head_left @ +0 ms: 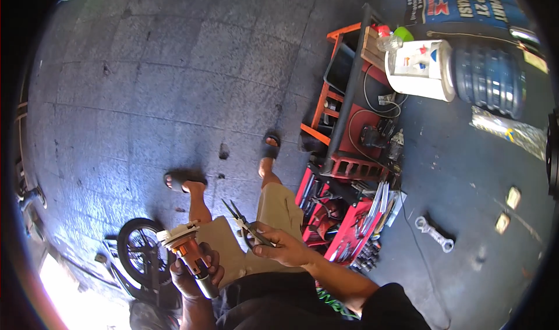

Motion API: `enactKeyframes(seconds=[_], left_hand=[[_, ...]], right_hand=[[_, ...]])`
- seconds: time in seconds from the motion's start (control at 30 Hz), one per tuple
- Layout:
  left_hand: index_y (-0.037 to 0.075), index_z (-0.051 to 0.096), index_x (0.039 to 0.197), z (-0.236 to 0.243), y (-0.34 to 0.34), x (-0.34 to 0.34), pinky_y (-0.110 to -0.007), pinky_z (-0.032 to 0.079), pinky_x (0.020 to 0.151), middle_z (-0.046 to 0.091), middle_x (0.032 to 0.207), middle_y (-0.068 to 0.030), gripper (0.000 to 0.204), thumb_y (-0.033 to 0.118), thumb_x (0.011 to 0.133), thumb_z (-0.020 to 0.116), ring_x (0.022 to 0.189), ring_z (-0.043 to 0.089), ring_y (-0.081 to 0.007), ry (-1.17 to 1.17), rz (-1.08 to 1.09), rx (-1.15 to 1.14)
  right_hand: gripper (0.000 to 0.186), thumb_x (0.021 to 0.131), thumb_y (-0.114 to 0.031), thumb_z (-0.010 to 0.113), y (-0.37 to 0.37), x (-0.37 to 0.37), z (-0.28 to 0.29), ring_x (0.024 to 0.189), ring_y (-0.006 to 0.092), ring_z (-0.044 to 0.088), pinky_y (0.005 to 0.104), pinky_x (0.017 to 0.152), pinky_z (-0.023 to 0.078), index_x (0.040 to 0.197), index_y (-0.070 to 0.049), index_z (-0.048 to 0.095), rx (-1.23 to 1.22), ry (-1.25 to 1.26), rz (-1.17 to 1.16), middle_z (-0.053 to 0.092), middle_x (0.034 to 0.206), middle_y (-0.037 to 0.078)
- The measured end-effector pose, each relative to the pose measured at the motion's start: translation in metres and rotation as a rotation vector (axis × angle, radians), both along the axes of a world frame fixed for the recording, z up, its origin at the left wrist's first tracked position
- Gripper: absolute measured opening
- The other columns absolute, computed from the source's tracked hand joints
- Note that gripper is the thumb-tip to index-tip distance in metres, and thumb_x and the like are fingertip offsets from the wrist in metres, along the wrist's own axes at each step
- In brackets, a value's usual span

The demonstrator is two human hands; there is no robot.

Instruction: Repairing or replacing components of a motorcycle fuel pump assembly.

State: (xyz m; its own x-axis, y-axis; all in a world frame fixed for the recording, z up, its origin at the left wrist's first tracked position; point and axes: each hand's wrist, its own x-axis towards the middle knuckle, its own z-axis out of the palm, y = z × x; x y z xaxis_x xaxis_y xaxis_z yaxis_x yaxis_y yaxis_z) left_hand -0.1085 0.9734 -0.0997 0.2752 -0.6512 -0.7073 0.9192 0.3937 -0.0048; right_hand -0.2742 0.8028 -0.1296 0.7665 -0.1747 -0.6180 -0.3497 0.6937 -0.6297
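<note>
My left hand (187, 284) is wrapped round what looks like a fuel pump assembly (187, 252). It has a white flange on top, an orange-brown body and a silver cylinder at its lower end. It leans to the left in front of my lap. Closed round the handles of a pair of long-nose pliers (243, 221) is my right hand (286, 249). The slim jaws point up and to the left, slightly apart, and do not touch the pump.
At my right stands a red tool cart (335, 253) full of hand tools. Beyond it, an orange-framed workbench (320, 112) carries a white water dispenser (416, 68) with a blue bottle (489, 78). A large wrench shape (435, 234) is on the dark wall. A motorcycle wheel (140, 249) is at left.
</note>
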Motion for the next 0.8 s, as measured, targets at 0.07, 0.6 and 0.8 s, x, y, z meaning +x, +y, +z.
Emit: enactKeyframes(seconds=[0.07, 0.6, 0.8], left_hand=[[-0.002, 0.046, 0.120, 0.012, 0.059, 0.038, -0.034, 0.045, 0.049, 0.050, 0.090, -0.0142, 0.060, 0.045, 0.088, 0.064, 0.074, 0.049, -0.0236, -0.059, 0.028, 0.045], [0.007, 0.053, 0.122, 0.148, 0.388, 0.280, -0.037, 0.050, 0.058, 0.063, 0.097, -0.0118, 0.047, 0.040, 0.090, 0.063, 0.077, 0.060, -0.0226, -0.334, 0.798, -0.107], [0.006, 0.057, 0.111, 0.167, 0.481, 0.369, -0.030, 0.049, 0.058, 0.063, 0.094, -0.0089, 0.041, 0.041, 0.090, 0.059, 0.074, 0.058, -0.0174, -0.162, 1.190, 0.036]], right_hand=[[0.019, 0.096, -0.018, 0.063, 0.031, 0.055, 0.020, 0.097, 0.0168, 0.049, 0.0328, 0.087, 0.041, 0.102, 0.000, 0.065, -0.224, 0.008, 0.160, 0.054, 0.103, 0.006], [0.030, 0.091, -0.026, 0.065, 0.285, 0.478, 0.221, 0.070, 0.0157, 0.060, 0.0301, 0.061, 0.046, 0.082, 0.003, 0.062, -0.961, -0.682, 1.032, 0.063, 0.094, 0.011], [0.034, 0.089, -0.028, 0.066, 0.402, 0.626, 0.252, 0.062, 0.0174, 0.059, 0.0305, 0.058, 0.045, 0.078, 0.003, 0.062, -0.969, -0.813, 1.319, 0.063, 0.086, 0.011]])
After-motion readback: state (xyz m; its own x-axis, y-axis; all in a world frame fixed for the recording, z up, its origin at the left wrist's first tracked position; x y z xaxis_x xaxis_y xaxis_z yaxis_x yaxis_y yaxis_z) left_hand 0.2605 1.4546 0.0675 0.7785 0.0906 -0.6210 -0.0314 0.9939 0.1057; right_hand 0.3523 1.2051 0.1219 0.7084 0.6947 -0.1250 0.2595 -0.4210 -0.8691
